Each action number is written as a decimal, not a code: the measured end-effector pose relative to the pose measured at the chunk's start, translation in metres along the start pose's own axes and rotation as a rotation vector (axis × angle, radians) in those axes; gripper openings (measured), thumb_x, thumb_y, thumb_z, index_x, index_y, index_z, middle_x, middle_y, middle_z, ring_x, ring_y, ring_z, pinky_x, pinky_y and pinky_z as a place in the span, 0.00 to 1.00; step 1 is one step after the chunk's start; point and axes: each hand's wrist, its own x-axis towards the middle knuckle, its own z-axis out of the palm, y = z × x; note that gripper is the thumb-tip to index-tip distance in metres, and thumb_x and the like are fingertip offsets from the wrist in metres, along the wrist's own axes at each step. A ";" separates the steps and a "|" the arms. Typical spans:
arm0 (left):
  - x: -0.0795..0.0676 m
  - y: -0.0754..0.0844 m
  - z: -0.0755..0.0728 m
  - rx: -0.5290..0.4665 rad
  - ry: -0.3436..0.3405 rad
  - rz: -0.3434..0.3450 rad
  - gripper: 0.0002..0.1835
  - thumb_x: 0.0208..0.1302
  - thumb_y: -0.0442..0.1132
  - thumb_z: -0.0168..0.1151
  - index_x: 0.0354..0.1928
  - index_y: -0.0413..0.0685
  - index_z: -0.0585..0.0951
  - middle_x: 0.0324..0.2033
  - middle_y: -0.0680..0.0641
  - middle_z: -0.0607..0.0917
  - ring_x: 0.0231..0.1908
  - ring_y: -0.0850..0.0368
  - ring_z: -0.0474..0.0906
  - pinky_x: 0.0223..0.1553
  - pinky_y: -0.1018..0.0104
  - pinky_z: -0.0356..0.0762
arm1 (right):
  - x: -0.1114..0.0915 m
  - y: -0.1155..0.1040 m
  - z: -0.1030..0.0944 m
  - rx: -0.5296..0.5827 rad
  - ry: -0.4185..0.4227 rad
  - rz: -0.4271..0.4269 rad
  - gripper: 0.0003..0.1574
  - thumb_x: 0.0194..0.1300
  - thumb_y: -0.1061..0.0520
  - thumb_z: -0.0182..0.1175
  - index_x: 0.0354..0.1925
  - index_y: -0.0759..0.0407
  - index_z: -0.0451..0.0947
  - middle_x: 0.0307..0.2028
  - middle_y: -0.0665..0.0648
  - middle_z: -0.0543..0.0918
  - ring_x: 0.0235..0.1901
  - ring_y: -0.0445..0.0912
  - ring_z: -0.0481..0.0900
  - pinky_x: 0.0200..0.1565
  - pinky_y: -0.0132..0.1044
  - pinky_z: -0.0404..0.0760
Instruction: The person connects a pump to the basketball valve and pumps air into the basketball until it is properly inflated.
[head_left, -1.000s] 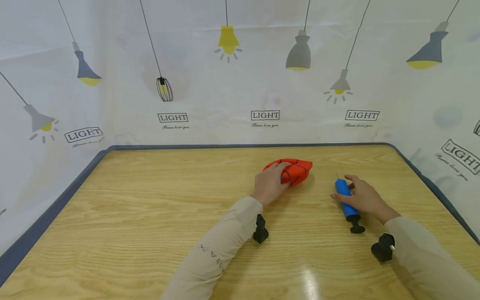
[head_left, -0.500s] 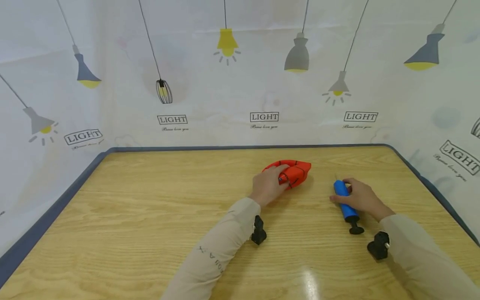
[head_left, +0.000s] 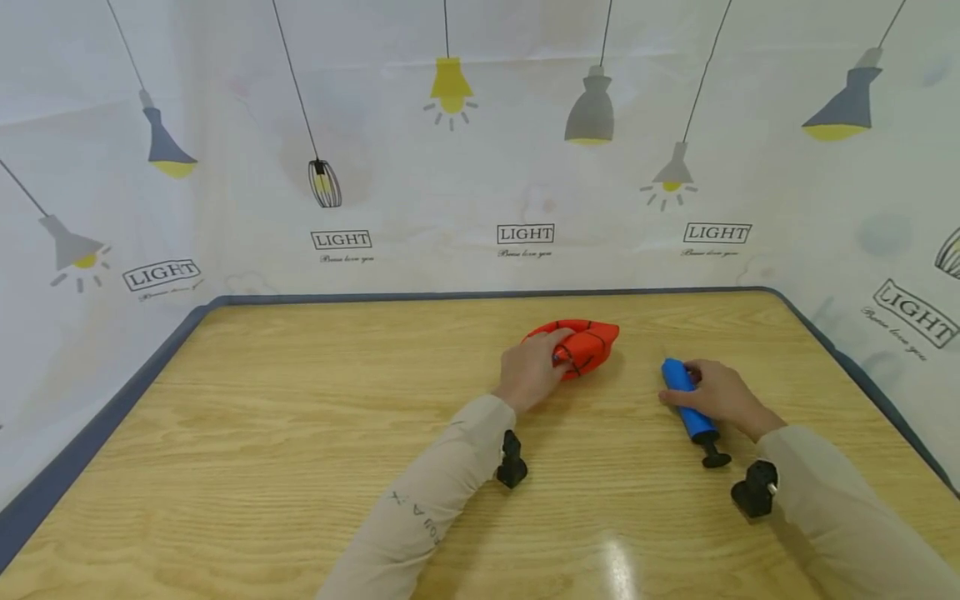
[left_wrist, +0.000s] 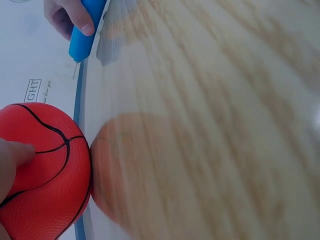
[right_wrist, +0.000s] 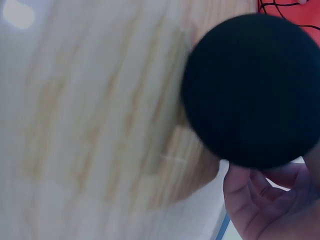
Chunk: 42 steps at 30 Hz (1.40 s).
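"What have you got hold of?"

"My left hand [head_left: 528,371] grips the red ball [head_left: 591,346] near the far edge of the worktop [head_left: 300,433], right of its middle. My right hand [head_left: 723,393] holds the blue pump [head_left: 697,422] between thumb and fingers, closer to the right edge."

"Any trick to it?"

"I'd go lightly on the ball: it looks soft and creased, so hard squeezing would probably fold it more. I'd grip the pump round its middle, leaving the thin needle [head_left: 663,350] and the black handle [head_left: 716,458] free. The handle points toward the near edge. Whether the pump touches the worktop, I can't tell."

"And the place?"

"Pale grained wood, shiny toward the near edge; a whitish sheet [head_left: 405,150] printed with lamps rises beyond the far edge and along both sides."
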 end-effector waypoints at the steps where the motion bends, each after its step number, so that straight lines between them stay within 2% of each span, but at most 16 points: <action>1: 0.000 -0.001 0.000 -0.002 0.005 0.003 0.24 0.53 0.49 0.61 0.55 0.64 0.72 0.44 0.53 0.80 0.38 0.58 0.77 0.23 0.65 0.70 | 0.000 0.000 0.000 0.005 0.002 0.003 0.50 0.53 0.43 0.59 0.53 0.86 0.55 0.44 0.79 0.69 0.40 0.63 0.71 0.40 0.52 0.72; 8: 0.000 -0.003 -0.004 -0.005 0.006 0.005 0.24 0.53 0.46 0.62 0.54 0.64 0.73 0.44 0.53 0.80 0.35 0.56 0.79 0.20 0.66 0.68 | -0.001 0.000 -0.002 0.056 0.019 0.011 0.51 0.54 0.42 0.59 0.57 0.81 0.54 0.45 0.78 0.68 0.40 0.63 0.71 0.37 0.50 0.73; 12: 0.000 -0.003 -0.008 -0.023 -0.016 0.017 0.23 0.53 0.46 0.62 0.54 0.63 0.73 0.44 0.53 0.80 0.36 0.58 0.78 0.21 0.69 0.69 | -0.003 -0.001 -0.003 0.087 0.030 0.032 0.51 0.54 0.42 0.58 0.58 0.79 0.52 0.47 0.78 0.67 0.42 0.64 0.71 0.38 0.51 0.74; 16: -0.001 -0.005 -0.012 -0.025 -0.024 0.034 0.23 0.53 0.46 0.62 0.54 0.63 0.74 0.42 0.53 0.81 0.33 0.61 0.77 0.21 0.71 0.68 | -0.005 -0.006 -0.004 0.104 0.056 0.030 0.50 0.55 0.43 0.57 0.59 0.78 0.52 0.46 0.77 0.68 0.42 0.63 0.72 0.36 0.49 0.75; 25: -0.004 -0.015 -0.022 -0.023 -0.046 0.021 0.23 0.53 0.48 0.62 0.53 0.60 0.75 0.40 0.54 0.82 0.32 0.62 0.77 0.20 0.73 0.67 | -0.008 -0.016 -0.006 0.114 0.086 -0.012 0.49 0.56 0.44 0.58 0.58 0.79 0.53 0.43 0.76 0.70 0.37 0.61 0.74 0.31 0.45 0.77; 29: -0.007 -0.021 -0.026 -0.018 -0.036 0.013 0.22 0.51 0.50 0.62 0.51 0.60 0.77 0.38 0.54 0.83 0.31 0.61 0.77 0.21 0.72 0.67 | -0.008 -0.019 -0.006 0.118 0.086 -0.025 0.49 0.56 0.44 0.57 0.58 0.79 0.52 0.43 0.76 0.70 0.37 0.61 0.74 0.31 0.45 0.77; 36: -0.012 -0.027 -0.029 -0.033 -0.010 0.049 0.21 0.52 0.50 0.62 0.50 0.60 0.77 0.35 0.54 0.83 0.28 0.62 0.76 0.19 0.73 0.65 | -0.010 -0.028 -0.005 0.155 0.097 -0.051 0.49 0.56 0.44 0.58 0.59 0.77 0.53 0.42 0.74 0.71 0.36 0.59 0.75 0.30 0.44 0.78; 42: -0.018 -0.029 -0.038 -0.058 0.008 0.080 0.20 0.52 0.50 0.62 0.49 0.59 0.78 0.33 0.53 0.83 0.28 0.61 0.77 0.19 0.72 0.66 | -0.016 -0.041 -0.006 0.218 0.107 -0.104 0.48 0.55 0.44 0.59 0.60 0.73 0.53 0.41 0.71 0.72 0.35 0.57 0.75 0.29 0.43 0.77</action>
